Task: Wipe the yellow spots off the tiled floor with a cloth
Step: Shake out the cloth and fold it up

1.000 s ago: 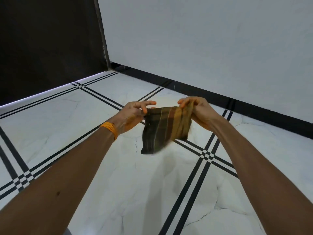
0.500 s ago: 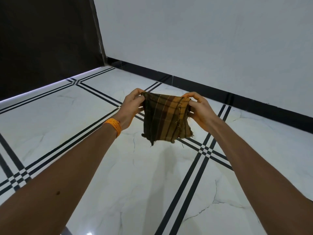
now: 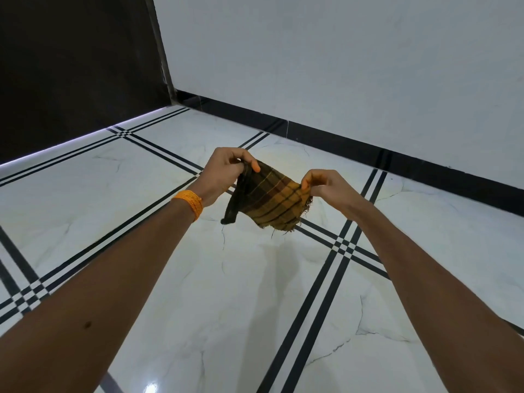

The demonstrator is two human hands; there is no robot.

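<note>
A: Where is the cloth point(image 3: 272, 202)?

B: In the air, held between 2 hands, well above the tiled floor point(image 3: 198, 293). It is a brown and yellow check, with a frayed lower edge hanging loose.

A: How does the left hand point(image 3: 226, 173) hold it?

B: Its fingers are curled in and pinch the cloth's upper left corner against the thumb. That dark side of the cloth droops down below the hand.

A: And the right hand point(image 3: 326, 185)?

B: It sits a little lower, fingers bent, and pinches the upper right corner between thumb and fingertips. The cloth sags between the 2 grips.

A: Anything on the arms?

B: An orange wristband point(image 3: 190, 202) on the left wrist. Both forearms are bare and stretched forward.

A: Can you see the yellow spots?

B: Only a faint yellowish patch point(image 3: 283, 158) on the white tile just beyond the cloth. I cannot tell more.

A: The rest?

B: The tiles are white marble with crossing black stripes. A black skirting point(image 3: 368, 154) runs along a pale wall point(image 3: 340, 66), and a dark panel point(image 3: 71, 66) stands at the left.
</note>
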